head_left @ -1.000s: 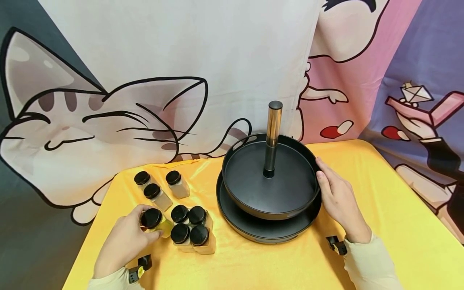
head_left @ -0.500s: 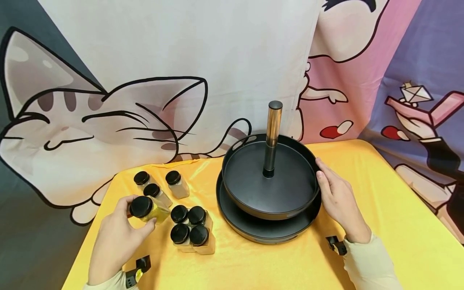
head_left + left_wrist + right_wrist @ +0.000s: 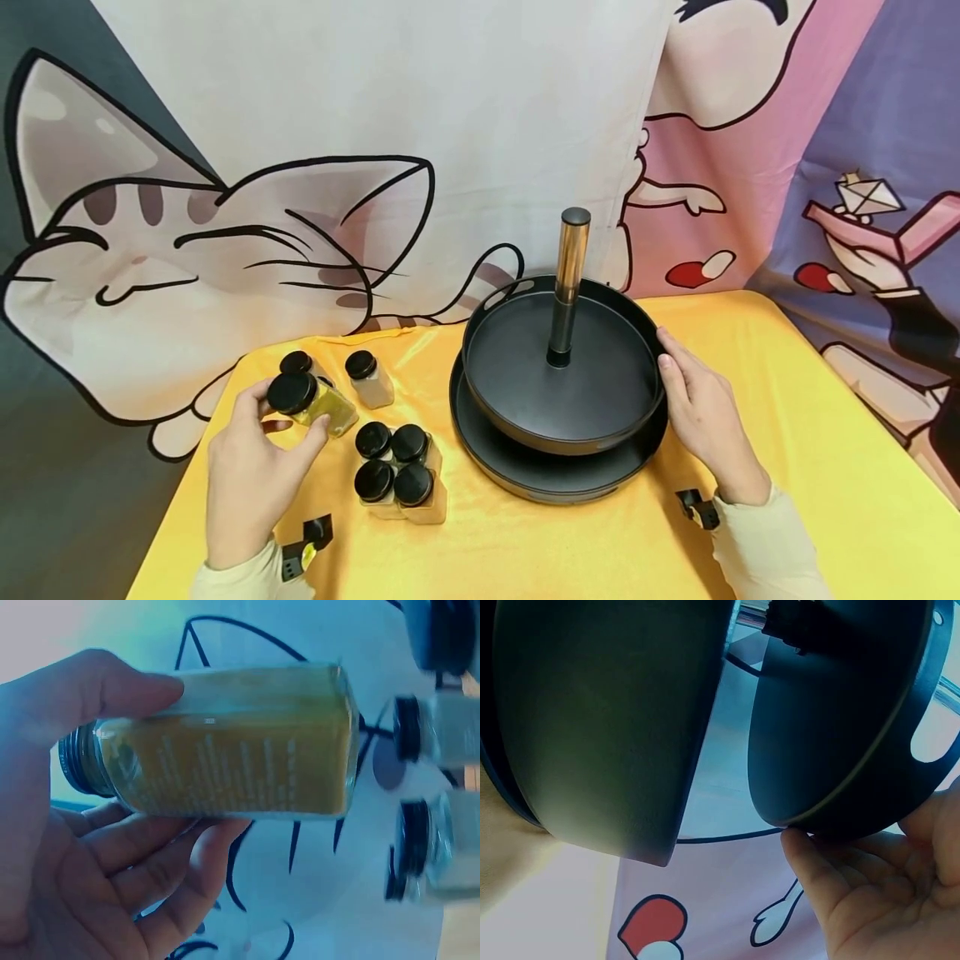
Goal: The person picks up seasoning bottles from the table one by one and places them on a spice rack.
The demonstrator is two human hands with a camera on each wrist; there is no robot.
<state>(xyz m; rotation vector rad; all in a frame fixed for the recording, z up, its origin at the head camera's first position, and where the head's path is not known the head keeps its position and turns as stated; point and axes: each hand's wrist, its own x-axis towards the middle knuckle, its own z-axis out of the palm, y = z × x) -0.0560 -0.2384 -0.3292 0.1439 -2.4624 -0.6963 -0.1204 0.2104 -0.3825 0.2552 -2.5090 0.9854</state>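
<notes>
My left hand [image 3: 251, 467] holds a square glass spice jar [image 3: 333, 412] between thumb and fingers. The jar has a black lid and yellow-brown powder inside, and it is lifted and tilted in front of the back jars. In the left wrist view, the thumb lies on one side of the jar [image 3: 240, 757] and the fingers on the other. My right hand [image 3: 705, 417] touches the outer rim of the upper black round tray [image 3: 517, 375] with extended fingers. A gold-and-black post [image 3: 572, 262] stands up from this tray. Below it lies a wider black tray [image 3: 555, 479].
Several black-lidded jars [image 3: 411, 483] stand in a tight cluster left of the trays. A pale jar [image 3: 372, 382] stands behind them; another [image 3: 297, 362] and one more are partly hidden by the held jar. A yellow cloth [image 3: 487, 550] covers the table, before a cartoon backdrop [image 3: 525, 125].
The left hand has lifted the yellow spice jar from beside the cluster and carried it toward the back jars, where it now covers one. The right hand stays on the upper tray's rim.
</notes>
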